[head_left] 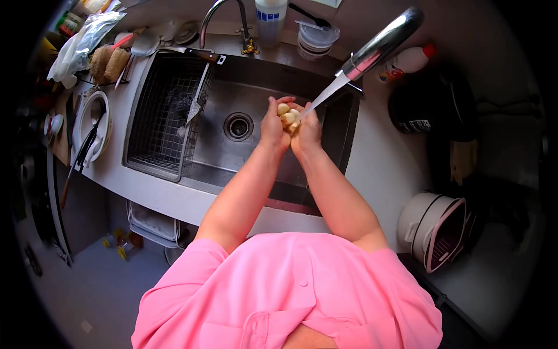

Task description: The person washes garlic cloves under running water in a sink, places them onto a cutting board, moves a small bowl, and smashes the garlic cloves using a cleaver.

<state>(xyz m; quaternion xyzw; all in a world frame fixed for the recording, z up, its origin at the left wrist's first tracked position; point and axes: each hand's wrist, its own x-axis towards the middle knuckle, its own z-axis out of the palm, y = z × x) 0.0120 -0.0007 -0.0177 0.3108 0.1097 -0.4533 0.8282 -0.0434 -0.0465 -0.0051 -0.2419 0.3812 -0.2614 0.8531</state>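
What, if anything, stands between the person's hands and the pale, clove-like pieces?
Nothing visible: the pale, clove-like pieces lie directly in the cupped left hand and right hand, over the sink. The water stream comes down at the right hand.

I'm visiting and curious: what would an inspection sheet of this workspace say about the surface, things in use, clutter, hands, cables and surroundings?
Surface: white countertop around a rectangular stainless steel sink; a metal wire basket occupies its left side.
Job's things: pale, rounded cloves, apparently garlic; a water stream falls onto the hands from a chrome faucet.
Clutter: oval white bowl of utensils, left of the sink; whitish plastic tub behind it.
Hands: left hand and right hand, bare, cupped together around the cloves.
Cables: nothing seen clearly; the far right is dark.
Surroundings: white bottle with red cap and rounded black appliance, right of the sink.
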